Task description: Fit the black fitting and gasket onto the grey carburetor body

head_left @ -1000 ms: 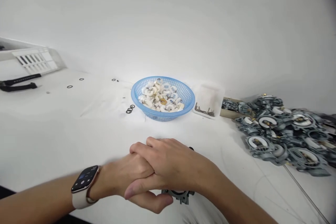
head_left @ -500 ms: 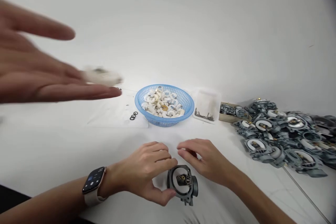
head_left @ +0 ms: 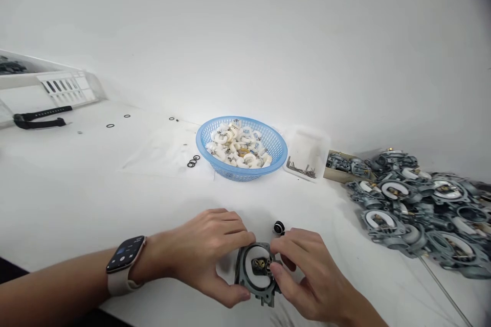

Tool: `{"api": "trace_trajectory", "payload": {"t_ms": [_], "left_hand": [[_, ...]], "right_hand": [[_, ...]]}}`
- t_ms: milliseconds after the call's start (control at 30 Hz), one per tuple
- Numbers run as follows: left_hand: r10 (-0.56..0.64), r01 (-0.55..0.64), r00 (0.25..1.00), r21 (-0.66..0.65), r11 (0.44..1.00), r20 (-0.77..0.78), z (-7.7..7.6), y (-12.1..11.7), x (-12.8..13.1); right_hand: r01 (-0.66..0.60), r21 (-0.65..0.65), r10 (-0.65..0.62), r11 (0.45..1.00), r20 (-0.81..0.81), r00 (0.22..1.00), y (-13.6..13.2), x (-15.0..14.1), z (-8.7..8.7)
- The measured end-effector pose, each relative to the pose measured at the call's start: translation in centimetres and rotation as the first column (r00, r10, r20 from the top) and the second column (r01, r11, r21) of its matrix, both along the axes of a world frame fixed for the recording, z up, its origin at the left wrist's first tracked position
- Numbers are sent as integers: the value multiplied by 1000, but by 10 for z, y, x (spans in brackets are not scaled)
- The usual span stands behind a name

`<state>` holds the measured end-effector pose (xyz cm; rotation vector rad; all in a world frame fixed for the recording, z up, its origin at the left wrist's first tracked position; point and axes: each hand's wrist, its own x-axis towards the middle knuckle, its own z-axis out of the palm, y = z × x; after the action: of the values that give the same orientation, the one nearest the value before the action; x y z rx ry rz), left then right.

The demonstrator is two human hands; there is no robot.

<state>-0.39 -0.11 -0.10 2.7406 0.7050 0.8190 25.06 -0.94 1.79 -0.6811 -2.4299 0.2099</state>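
My left hand [head_left: 207, 253] grips a grey metal carburetor body [head_left: 256, 272] at its left rim, low on the white table, fingers curled round it. My right hand [head_left: 307, 271] closes on the same part from the right, fingertips pinched at its centre where small brass pieces show. A small black round part [head_left: 279, 227] lies on the table just beyond the body. A watch [head_left: 125, 258] sits on my left wrist.
A blue basket [head_left: 241, 169] of white plastic floats stands mid-table. Black O-rings [head_left: 193, 161] lie to its left. A clear bag of metal pins [head_left: 303, 167] and a heap of carburetor bodies [head_left: 422, 209] fill the right. A black strap [head_left: 38, 117] and a white tray [head_left: 61, 87] are far left.
Another person's hand, which crossed the upper left half a second ago, is gone. My hands, first clasped over the part, parted and now both close on it again.
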Motion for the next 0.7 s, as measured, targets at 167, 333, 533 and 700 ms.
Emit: {"api": "trace_trajectory", "payload": {"t_ms": [167, 333, 533, 700], "left_hand": [[-42, 49, 998, -153, 987, 49, -2, -3, 0], [-37, 43, 999, -164, 985, 40, 0, -3, 0], [-44, 54, 997, -181, 982, 58, 2, -2, 2], [-38, 46, 998, -178, 983, 44, 0, -4, 0]], "right_hand": [[0, -45, -1, 999, -11, 1000, 2, 6, 3], [11, -210, -23, 978, -57, 998, -1, 11, 2], [133, -478, -102, 868, 90, 991, -20, 11, 6], [116, -479, -87, 870, 83, 993, -23, 4, 8]]}}
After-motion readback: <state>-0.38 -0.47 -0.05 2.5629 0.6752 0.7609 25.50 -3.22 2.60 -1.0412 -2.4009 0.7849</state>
